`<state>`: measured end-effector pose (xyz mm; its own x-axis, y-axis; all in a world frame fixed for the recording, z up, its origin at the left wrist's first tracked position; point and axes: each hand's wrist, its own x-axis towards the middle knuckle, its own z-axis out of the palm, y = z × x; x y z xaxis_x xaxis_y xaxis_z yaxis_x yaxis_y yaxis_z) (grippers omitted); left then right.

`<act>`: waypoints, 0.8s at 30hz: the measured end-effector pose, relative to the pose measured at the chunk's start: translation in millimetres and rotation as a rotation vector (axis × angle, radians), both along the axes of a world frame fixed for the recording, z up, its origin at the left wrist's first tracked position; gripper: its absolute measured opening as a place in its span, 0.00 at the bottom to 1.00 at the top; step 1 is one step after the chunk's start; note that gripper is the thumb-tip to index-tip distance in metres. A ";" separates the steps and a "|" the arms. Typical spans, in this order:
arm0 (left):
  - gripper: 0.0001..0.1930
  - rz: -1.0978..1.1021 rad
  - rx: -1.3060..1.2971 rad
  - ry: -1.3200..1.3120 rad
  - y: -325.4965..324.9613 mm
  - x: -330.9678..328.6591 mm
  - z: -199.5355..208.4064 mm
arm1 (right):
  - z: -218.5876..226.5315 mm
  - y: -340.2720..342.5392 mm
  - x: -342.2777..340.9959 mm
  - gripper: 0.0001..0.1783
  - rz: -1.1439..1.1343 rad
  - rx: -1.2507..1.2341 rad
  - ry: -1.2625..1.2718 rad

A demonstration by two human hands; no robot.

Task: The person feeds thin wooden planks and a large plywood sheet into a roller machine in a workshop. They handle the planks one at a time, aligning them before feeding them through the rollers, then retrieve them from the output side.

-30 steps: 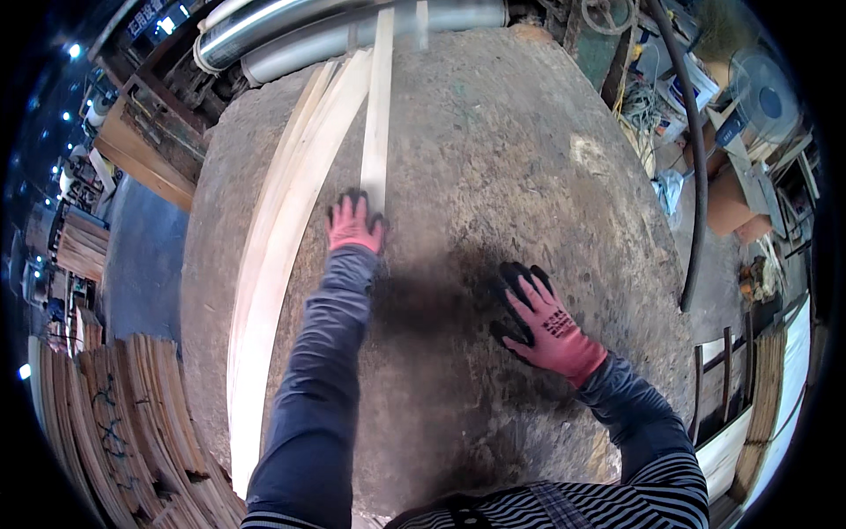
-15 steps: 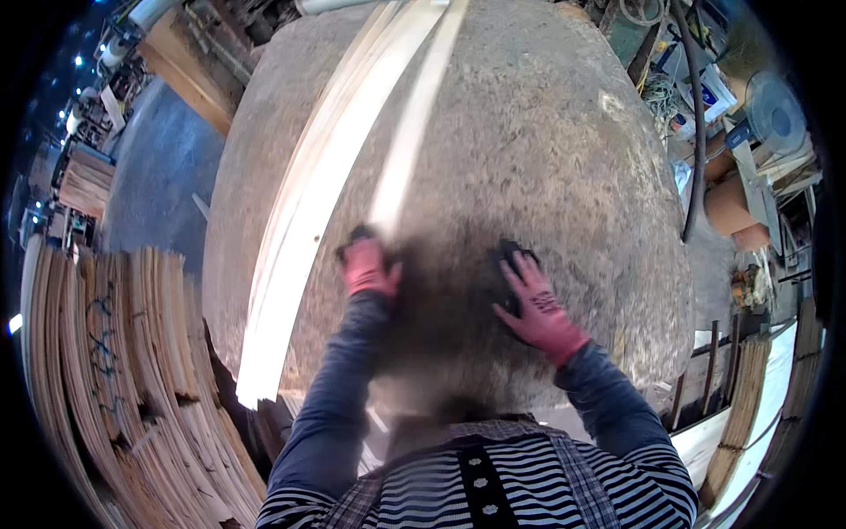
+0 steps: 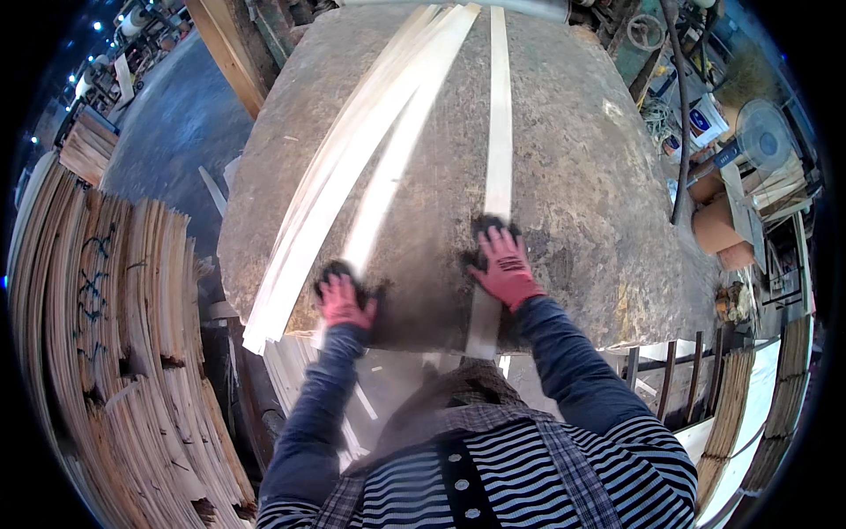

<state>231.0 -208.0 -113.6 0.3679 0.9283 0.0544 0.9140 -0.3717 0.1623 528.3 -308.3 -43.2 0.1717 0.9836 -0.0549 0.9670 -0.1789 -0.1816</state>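
My left hand [image 3: 342,300], in a red glove with dark fingertips, lies palm down over the near end of a pale veneer strip [image 3: 388,185], its fingers spread. To its left, several overlapping veneer strips [image 3: 304,238] slant across the worn worktable [image 3: 599,203]. Toward the table's middle, my right hand [image 3: 506,269], gloved alike, rests flat with fingers apart on a second narrow veneer strip [image 3: 500,115], which runs from the far edge to the near edge. Both hands press from above, and neither grips round a strip. What lies under the palms is hidden.
Tall stacks of veneer sheets [image 3: 132,353] stand at the left, near the table. A wooden post [image 3: 231,53] rises at the far left corner. On the right are a hanging dark hose [image 3: 683,132], a fan [image 3: 763,135] and bundled strips [image 3: 730,414]. A roller [image 3: 529,7] crosses the far edge.
A second strip now lies under my right hand, where bare tabletop was before. My left hand has come nearer to me and left, and its strip has shifted toward the pile. The view has turned slightly.
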 end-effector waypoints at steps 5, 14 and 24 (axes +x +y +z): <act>0.36 -0.349 -0.035 0.022 -41.4 31.4 64.4 | 2.7 -52.1 -12.8 0.41 -0.110 -0.142 -0.050; 0.30 -0.438 -0.057 -0.097 18.7 155.2 45.3 | -16.8 21.2 87.5 0.38 -0.190 -0.011 0.002; 0.32 -0.364 0.225 0.006 221.9 336.3 35.6 | -31.2 183.0 263.0 0.39 -0.170 0.162 -0.111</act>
